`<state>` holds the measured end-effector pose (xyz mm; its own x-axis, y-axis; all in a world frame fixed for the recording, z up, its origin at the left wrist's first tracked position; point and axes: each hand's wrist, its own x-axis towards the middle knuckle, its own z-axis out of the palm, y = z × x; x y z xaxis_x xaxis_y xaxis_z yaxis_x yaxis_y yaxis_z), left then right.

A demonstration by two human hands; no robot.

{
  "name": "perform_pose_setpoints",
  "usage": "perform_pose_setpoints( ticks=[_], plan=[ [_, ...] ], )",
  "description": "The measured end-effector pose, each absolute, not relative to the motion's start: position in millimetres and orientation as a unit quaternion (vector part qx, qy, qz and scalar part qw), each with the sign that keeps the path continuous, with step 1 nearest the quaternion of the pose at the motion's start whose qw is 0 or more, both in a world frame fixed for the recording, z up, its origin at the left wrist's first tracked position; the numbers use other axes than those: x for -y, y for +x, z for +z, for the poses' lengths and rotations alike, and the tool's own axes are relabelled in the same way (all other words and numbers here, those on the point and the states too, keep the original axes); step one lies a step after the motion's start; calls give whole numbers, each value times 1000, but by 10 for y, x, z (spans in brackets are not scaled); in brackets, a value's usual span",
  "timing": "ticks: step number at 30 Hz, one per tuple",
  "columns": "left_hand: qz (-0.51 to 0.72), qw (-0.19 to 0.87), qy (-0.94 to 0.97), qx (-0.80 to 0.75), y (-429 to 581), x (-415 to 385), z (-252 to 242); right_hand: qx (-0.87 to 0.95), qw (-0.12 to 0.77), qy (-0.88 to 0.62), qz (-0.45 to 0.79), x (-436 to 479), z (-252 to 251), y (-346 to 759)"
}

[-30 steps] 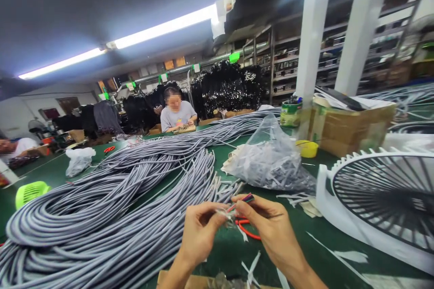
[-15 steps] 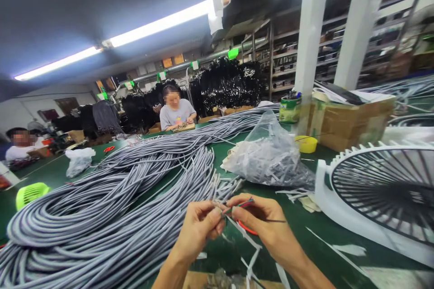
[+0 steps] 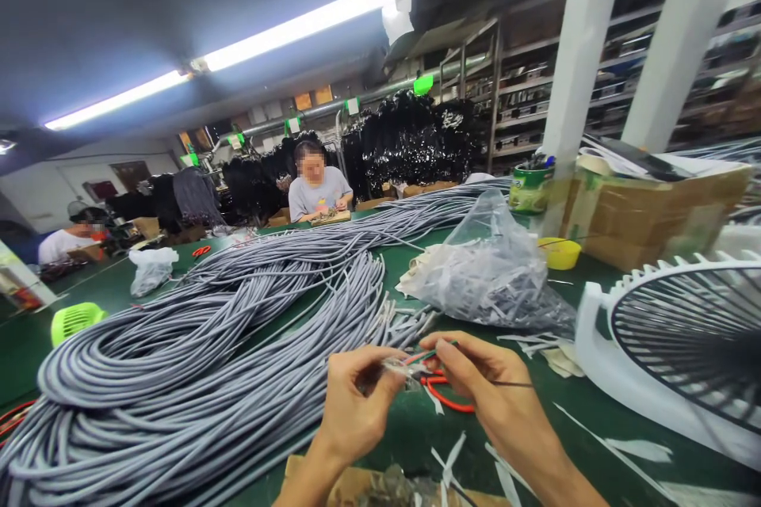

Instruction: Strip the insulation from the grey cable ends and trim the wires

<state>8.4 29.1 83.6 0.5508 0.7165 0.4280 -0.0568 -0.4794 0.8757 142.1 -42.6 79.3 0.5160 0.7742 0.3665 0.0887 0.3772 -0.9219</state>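
Observation:
My left hand (image 3: pixel 360 400) is closed in a pinch on the stripped end of a cable, with whitish, see-through wrapping (image 3: pixel 397 364) at its fingertips. Thin coloured wires (image 3: pixel 425 354), red and green among them, run from there to my right hand (image 3: pixel 484 380), whose thumb and fingers pinch them. A thin dark rod or wire (image 3: pixel 514 384) pokes out behind the right hand's fingers; I cannot make out its kind. Beneath the hands lie red-handled scissors (image 3: pixel 455 402), partly hidden by the right hand. Many grey cables (image 3: pixel 238 380) lie in large coils left of my hands.
A clear bag of whitish scraps (image 3: pixel 487 277) stands beyond my hands. On the right are a white fan (image 3: pixel 600 348), a cardboard box (image 3: pixel 654 214) and a yellow bowl (image 3: pixel 560 255). White strips (image 3: pixel 455 459) litter the green table. A person (image 3: pixel 321 186) sits across.
The view has swung slightly left. My left hand has drawn a little away from the right, its fingers now at the wrapping. The long white strip no longer hangs below the hands; the scissors show more.

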Motion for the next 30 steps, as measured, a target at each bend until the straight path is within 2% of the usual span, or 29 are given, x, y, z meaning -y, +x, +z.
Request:
perform_pose_setpoints(
  ticks=[6, 18, 23, 30],
  plan=[
    [415, 443, 762, -225, 88, -284, 833, 442, 702, -514, 218, 457, 839, 1466],
    [502, 326, 781, -176, 48, -320, 770, 482, 674, -546, 123, 516, 801, 1525],
    [490, 287, 801, -191, 44, -321, 790, 480, 672, -543, 153, 530, 733, 1531],
    [483, 338, 781, -206, 48, -336, 815, 448, 713, -509, 178, 480, 769, 1582]
  ],
)
